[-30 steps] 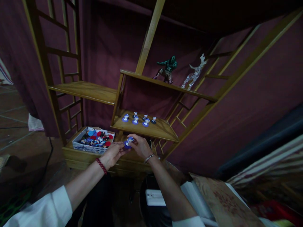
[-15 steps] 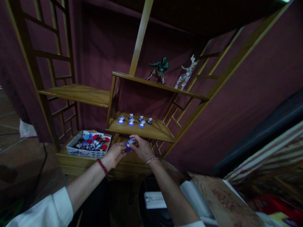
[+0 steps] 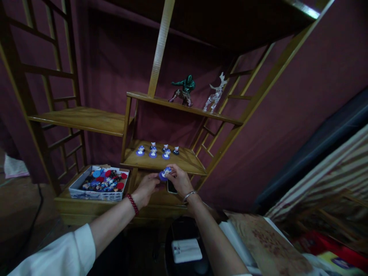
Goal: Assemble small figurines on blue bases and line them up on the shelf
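My right hand (image 3: 180,181) pinches a small figurine (image 3: 166,172) with blue-purple hair, a white body and a round purple base. The figurine is held tilted, in front of the lower shelf's edge. My left hand (image 3: 147,188) is just left of the base, fingers loosely curled and slightly apart; whether a fingertip still touches the rim is hard to see. On the small shelf (image 3: 189,163) stand several figurines: a front row of purple-based ones like this purple figurine (image 3: 153,152), and behind them dark-based ones such as this dark figurine (image 3: 176,150).
A shallow cardboard box (image 3: 94,194) full of mixed figurines sits at lower left. On the upper shelf stand a green crouching statue (image 3: 184,91) and a clear deer (image 3: 215,94). A dark phone-like object (image 3: 171,188) lies behind my right hand. A white case (image 3: 186,251) rests below on a black stool.
Both hands and the figurine have moved slightly right relative to the shelf. My left fingers have drawn back from the figurine's base, while my right hand keeps its pinch. The view has shifted.
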Available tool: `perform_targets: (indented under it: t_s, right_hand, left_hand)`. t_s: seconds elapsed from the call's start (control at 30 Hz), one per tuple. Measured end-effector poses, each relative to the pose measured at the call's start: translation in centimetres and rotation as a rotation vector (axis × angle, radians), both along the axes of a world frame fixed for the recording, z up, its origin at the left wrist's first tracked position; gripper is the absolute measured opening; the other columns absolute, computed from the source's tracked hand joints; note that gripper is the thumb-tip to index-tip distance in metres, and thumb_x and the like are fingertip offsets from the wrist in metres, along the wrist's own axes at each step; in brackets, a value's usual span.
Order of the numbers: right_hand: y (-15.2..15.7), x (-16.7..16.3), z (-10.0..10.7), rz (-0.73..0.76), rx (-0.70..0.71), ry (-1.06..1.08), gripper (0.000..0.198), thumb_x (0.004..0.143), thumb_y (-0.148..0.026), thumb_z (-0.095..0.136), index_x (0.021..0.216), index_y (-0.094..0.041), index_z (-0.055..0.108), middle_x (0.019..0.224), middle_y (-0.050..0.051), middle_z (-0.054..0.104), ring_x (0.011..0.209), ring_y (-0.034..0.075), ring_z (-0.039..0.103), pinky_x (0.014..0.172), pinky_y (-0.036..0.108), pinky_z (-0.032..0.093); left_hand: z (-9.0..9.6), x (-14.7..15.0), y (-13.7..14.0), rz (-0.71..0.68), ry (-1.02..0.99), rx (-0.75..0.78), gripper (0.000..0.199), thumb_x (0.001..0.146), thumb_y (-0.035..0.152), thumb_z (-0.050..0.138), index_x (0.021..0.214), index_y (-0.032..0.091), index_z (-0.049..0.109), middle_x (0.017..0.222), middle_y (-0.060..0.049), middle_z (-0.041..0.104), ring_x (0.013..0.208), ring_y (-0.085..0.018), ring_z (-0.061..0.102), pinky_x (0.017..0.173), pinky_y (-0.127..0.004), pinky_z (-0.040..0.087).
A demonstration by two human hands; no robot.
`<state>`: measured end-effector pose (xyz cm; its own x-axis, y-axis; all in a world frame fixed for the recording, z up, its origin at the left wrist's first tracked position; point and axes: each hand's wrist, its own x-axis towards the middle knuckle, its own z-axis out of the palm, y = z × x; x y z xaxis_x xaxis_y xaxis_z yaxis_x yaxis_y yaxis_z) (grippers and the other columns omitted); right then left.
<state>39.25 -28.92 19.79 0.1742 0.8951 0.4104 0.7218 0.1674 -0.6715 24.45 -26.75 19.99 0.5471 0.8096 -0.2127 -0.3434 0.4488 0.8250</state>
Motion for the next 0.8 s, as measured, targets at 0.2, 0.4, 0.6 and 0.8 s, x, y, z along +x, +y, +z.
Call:
perform_targets:
  t_s: [0.2,0.4,0.6,0.8]
  right_hand:
    - [0.7,2.6,0.2,-0.09,-0.024,0.006,0.026,0.069,-0.022,0.058,0.095,-0.021,0.055,0.076,-0.002,0.06,0.059,0.01,0.054,0.063,0.025,0.047]
    - [1.4,4.5,1.1,-0.167,0.027,-0.012,0.027,0.067,-0.024,0.058,0.094,-0.019,0.056,0.07,-0.002,0.059,0.057,0.011,0.053,0.061,0.025,0.047]
    - [2.5,6.4,1.1,-0.268,0.02,-0.081,0.027,0.067,-0.024,0.058,0.093,-0.021,0.056,0.07,-0.002,0.059,0.06,0.011,0.055,0.063,0.024,0.046]
    - [4.1,7.6,0.6,-0.32,0.004,-0.121,0.027,0.068,-0.024,0.058,0.094,-0.022,0.056,0.072,-0.002,0.06,0.063,0.012,0.056,0.064,0.025,0.046]
  left_hand:
    - [0.5,2.2,-0.2,0.018,0.04,0.097,0.03,0.065,-0.005,0.046,0.084,0.014,0.06,0.08,-0.005,0.065,0.061,-0.012,0.059,0.056,-0.022,0.045]
    - [-0.5,4.6,0.8,-0.017,0.15,0.419,0.043,0.065,-0.003,0.043,0.1,0.018,0.059,0.105,-0.007,0.062,0.088,-0.017,0.058,0.068,-0.024,0.046]
    - [-0.9,6.3,2.0,-0.014,0.521,1.021,0.048,0.069,0.004,0.041,0.114,0.017,0.052,0.118,-0.006,0.055,0.11,-0.018,0.048,0.099,-0.032,0.032]
    - [-0.4,7.0,2.4,-0.111,0.745,1.433,0.046,0.075,0.013,0.037,0.121,0.009,0.044,0.133,-0.012,0.041,0.128,-0.019,0.027,0.107,-0.034,0.019]
